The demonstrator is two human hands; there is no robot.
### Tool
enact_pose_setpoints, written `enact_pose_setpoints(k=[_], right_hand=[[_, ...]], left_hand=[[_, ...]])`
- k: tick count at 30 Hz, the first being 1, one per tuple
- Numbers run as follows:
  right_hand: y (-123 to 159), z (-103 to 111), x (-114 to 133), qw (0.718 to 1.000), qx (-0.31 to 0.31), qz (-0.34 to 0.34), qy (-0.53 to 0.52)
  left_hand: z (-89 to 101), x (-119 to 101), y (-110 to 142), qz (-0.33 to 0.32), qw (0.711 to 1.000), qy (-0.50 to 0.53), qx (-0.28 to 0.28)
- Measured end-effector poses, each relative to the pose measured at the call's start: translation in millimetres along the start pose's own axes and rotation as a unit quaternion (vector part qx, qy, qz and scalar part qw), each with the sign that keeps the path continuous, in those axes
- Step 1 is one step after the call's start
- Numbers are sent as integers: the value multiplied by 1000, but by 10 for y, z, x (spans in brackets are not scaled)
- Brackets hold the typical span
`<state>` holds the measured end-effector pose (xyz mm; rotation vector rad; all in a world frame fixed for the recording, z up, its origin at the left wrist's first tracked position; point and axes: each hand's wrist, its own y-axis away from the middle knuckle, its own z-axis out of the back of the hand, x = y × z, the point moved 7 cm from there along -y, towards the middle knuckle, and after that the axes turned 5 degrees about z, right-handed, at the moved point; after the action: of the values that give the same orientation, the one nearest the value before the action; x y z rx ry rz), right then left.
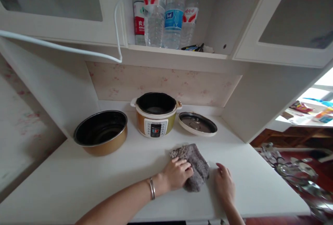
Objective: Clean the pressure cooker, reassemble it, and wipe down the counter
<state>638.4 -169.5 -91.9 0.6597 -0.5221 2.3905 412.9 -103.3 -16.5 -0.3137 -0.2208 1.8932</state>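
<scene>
A grey-brown fluffy cleaning cloth (196, 169) lies bunched on the white countertop. My left hand (178, 174), with a silver bracelet at the wrist, presses on the cloth's left part, its fingers curled over the fabric. Just right of the cloth, my right hand (225, 183) rests at the countertop with loosely bent fingers and nothing in them. Beyond the hands stands an electric cooker (156, 115) with its lid off and a dark pot inside. The round lid (197, 124) lies upside down to its right. To the left sits a gold-sided pot (104, 133) with a black interior.
Above, an open shelf (169, 49) holds several plastic bottles (173, 20) and small items. A white cable (78, 49) hangs across the upper left. Side panels (270, 96) flank the countertop (135, 186). At right, blurred glassy objects (293, 173) stand beyond its edge.
</scene>
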Motion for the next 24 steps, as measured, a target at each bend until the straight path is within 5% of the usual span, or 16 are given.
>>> enact_pose_setpoints(k=[4, 9, 11, 14, 16, 19, 22, 24], right_hand=[[-24, 184, 76, 996, -50, -52, -57], [18, 336, 1008, 981, -105, 133, -91], [72, 174, 1278, 977, -42, 193, -74], [181, -250, 1386, 956, 132, 261, -9], [218, -439, 1325, 938, 204, 279, 32], [141, -457, 1366, 938, 203, 278, 52], [55, -338, 1794, 941, 162, 296, 4], [60, -346, 2217, 934, 184, 301, -64]], left_hand=[[-40, -13, 158, 79, 993, 82, 11], [-74, -239, 202, 59, 981, 183, 34], [-76, -297, 200, 52, 971, 229, 43], [48, -227, 278, 68, 948, 308, 46], [237, -27, 447, 106, 927, 359, 26], [638, 597, 964, 259, 875, 402, -75], [1048, 1367, 1792, 448, 753, 435, -209], [1395, 1820, 2457, 539, 649, 395, -364]])
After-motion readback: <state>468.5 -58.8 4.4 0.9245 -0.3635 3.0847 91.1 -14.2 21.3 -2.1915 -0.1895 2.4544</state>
